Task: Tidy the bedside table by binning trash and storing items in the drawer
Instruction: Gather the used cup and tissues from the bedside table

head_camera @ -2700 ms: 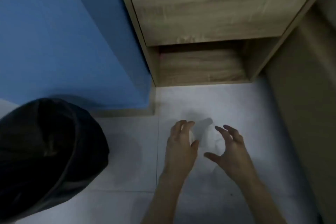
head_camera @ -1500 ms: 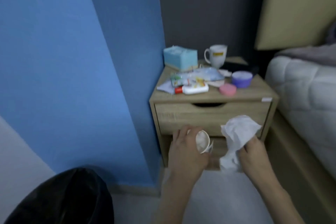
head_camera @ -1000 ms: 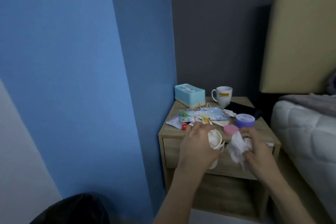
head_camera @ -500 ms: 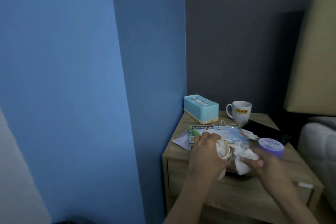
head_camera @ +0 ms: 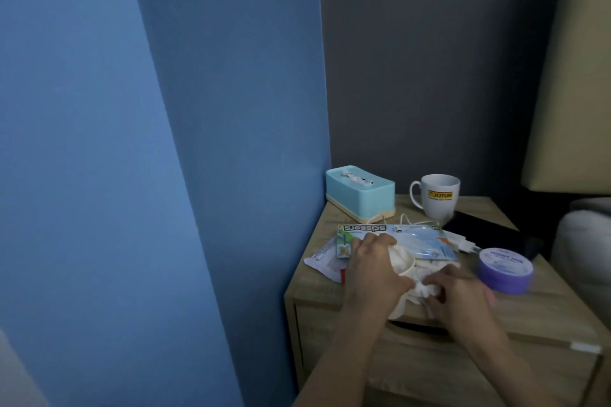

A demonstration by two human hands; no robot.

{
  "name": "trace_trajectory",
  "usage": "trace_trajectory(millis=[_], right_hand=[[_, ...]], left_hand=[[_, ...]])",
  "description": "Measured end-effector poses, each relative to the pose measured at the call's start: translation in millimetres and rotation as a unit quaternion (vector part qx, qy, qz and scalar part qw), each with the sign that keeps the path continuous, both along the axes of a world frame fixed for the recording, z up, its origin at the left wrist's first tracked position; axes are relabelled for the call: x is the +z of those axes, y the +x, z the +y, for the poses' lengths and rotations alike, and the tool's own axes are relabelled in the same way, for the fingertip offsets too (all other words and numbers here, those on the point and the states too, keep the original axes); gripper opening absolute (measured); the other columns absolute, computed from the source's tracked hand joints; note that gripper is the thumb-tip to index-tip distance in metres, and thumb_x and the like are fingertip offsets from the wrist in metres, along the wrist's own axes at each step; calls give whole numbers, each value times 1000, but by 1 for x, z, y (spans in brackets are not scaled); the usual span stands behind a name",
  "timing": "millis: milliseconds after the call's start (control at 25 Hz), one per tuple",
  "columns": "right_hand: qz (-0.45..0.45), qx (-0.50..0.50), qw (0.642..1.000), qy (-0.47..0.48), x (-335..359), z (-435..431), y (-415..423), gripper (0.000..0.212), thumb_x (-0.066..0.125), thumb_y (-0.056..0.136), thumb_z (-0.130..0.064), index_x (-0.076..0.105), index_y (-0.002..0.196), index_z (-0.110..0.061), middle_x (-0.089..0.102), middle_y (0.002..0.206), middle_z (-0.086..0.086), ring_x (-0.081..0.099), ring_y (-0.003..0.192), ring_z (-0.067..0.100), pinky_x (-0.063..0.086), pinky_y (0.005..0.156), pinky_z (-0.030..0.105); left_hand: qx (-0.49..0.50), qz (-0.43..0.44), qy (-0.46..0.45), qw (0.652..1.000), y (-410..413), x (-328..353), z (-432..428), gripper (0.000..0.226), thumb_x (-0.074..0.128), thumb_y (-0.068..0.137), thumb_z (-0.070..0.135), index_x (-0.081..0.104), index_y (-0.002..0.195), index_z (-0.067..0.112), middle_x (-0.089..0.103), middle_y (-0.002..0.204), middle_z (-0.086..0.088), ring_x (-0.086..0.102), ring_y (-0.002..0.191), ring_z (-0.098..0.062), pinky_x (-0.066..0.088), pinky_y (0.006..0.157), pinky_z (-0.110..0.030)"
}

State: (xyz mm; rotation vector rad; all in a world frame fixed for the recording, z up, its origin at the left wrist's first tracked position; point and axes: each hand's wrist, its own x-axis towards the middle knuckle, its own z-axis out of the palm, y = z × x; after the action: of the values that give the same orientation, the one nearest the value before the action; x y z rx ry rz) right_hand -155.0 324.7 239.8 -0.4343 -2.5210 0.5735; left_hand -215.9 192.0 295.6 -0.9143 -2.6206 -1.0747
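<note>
My left hand point(head_camera: 372, 277) grips a crumpled white paper cup point(head_camera: 406, 266) at the front edge of the wooden bedside table point(head_camera: 310, 287). Right beside it, my right hand point(head_camera: 463, 297) pinches a crumpled white tissue point(head_camera: 421, 289), which touches the cup. Both are above the shut drawer point(head_camera: 429, 363). Behind my hands lies a blue scissors packet point(head_camera: 396, 236) on the tabletop.
On the table stand a light blue tissue box point(head_camera: 360, 193), a white mug point(head_camera: 438, 195), a purple round tub point(head_camera: 504, 269), a white charger with cable point(head_camera: 459, 239), a dark flat object point(head_camera: 486, 231) and a white sachet point(head_camera: 322, 261). Blue wall left, bed right.
I picked the cup and tissue up from the floor and carried them up to the table's front edge. The view rose; the black bin has left the frame.
</note>
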Motion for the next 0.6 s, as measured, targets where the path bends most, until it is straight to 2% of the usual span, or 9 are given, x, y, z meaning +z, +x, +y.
trace_trajectory(millis=[80, 200, 320, 440, 520, 600], right_hand=[[-20, -8, 1000, 7, -1, 1, -3, 24, 69, 74, -8, 72, 97, -8, 64, 101, 9, 64, 79, 24, 46, 69, 26], [-50, 12, 998, 27, -4, 4, -11, 31, 53, 87, -14, 62, 116, -8, 56, 117, 9, 59, 98, 24, 45, 87, 30], [-82, 29, 995, 54, -2, 4, -20, 40, 45, 91, -14, 50, 131, -13, 52, 127, 6, 50, 112, 22, 42, 94, 30], [-63, 14, 997, 41, 3, -2, -15, 48, 54, 86, -13, 46, 133, -10, 56, 128, 11, 52, 113, 29, 45, 90, 36], [-30, 6, 997, 68, -5, -4, -6, 52, 67, 77, -10, 53, 126, -5, 60, 125, 16, 59, 109, 34, 50, 88, 39], [-4, -1, 995, 97, -15, -6, 3, 57, 76, 68, -8, 57, 122, 0, 60, 124, 21, 61, 108, 37, 49, 88, 45]], left_hand=[[4, 8, 12, 1000, -8, -2, 5, 61, 80, 68, 23, 53, 123, 22, 53, 129, 3, 40, 122, -17, 37, 96, -30], [17, 10, 35, 999, -18, -4, 11, 59, 80, 68, 22, 55, 121, 22, 52, 129, 3, 40, 122, -16, 36, 95, -27], [12, 6, 37, 999, -27, -3, 18, 59, 80, 68, 26, 55, 121, 21, 53, 129, 2, 40, 122, -17, 36, 95, -28], [-2, 13, 8, 1000, -28, -5, 20, 73, 78, 66, 42, 47, 130, 24, 49, 135, 2, 37, 126, -19, 36, 98, -32], [6, 32, 12, 999, -21, -15, 13, 82, 67, 71, 59, 33, 140, 30, 31, 150, 3, 24, 138, -18, 32, 108, -36], [8, 74, 48, 996, -9, -33, 2, 71, 48, 83, 62, 25, 144, 34, 7, 159, 8, 2, 147, -14, 19, 116, -35]])
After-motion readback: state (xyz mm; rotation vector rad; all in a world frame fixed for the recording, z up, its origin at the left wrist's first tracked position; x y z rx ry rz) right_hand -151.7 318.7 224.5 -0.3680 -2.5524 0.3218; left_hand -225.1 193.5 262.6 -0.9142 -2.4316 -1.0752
